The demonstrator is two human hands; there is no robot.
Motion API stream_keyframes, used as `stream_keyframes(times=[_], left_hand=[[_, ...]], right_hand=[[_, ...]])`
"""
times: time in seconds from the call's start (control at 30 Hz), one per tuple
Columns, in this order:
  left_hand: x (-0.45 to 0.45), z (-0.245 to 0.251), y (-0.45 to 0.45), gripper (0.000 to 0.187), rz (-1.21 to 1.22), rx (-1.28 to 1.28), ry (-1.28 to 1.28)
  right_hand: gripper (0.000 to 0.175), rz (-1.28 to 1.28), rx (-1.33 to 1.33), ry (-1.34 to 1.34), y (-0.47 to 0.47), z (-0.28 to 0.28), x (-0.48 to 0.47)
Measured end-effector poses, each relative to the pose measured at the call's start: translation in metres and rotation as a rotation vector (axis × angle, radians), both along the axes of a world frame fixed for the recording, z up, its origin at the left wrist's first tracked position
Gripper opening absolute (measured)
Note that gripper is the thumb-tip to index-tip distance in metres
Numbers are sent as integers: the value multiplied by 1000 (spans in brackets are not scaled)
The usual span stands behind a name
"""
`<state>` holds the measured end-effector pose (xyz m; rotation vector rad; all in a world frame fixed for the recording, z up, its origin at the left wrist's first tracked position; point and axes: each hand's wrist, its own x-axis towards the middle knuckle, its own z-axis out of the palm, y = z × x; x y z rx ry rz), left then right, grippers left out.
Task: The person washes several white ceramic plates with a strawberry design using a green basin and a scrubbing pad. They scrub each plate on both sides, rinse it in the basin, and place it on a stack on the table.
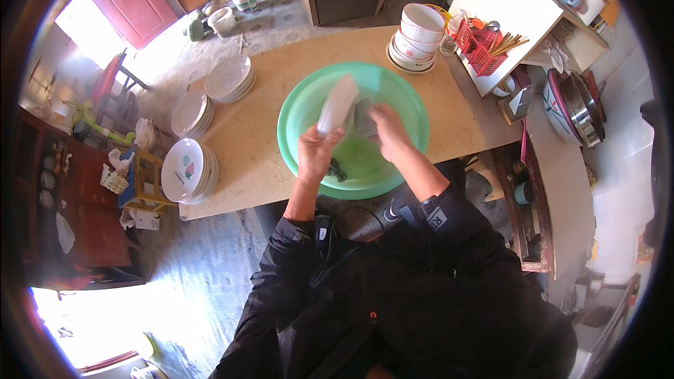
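Note:
Over a large green plastic basin (285, 139), my left hand (314, 155) grips a white dish (337, 106) by its lower end. The dish is tilted nearly edge-on and blurred, so I cannot tell whether it is a plate or a shallow bowl. Fingers of my right hand (390, 134) are closed on a grey cloth or pad (364, 117), close beside the dish; blur hides whether they touch. A dark, tangled clump like a scouring pad (337, 170) lies in the basin near my left wrist.
Three stacks of plates stand along the table's (253, 168) left side: a far stack (227, 78), a middle stack (190, 114) and a near stack (184, 171). Stacked bowls (421, 37) stand at the back right. Beside them, a red basket (482, 52) holds chopsticks and utensils.

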<state>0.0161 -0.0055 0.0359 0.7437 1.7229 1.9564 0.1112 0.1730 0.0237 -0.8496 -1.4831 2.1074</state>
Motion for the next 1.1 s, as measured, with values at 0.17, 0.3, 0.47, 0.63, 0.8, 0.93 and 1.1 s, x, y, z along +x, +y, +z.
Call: stream_keyframes(times=[0.17, 0.3, 0.47, 0.63, 0.8, 0.93, 1.1], left_hand=[[18, -1, 12, 34, 72, -274, 1097], [19, -5, 13, 31, 53, -373, 1364], [24, 23, 9, 48, 214, -330, 1296], [-4, 1, 12, 68, 134, -43, 79], [-8, -7, 2, 60, -296, 218, -741], [-8, -11, -2, 62, -161, 215, -704], [-12, -20, 5, 54, 154, 210, -636]], right_hand=[[47, -13, -439, 240, 5, 21, 15], [53, -1, -236, 120, -1, 25, 21], [59, -166, -156, 105, 7, 12, 20], [54, -131, -139, 322, 17, 2, 22], [40, -222, 38, 266, 10, 1, 21], [38, -327, 179, -12, 15, 1, 23], [31, -78, 1024, -435, 25, -24, 16]])
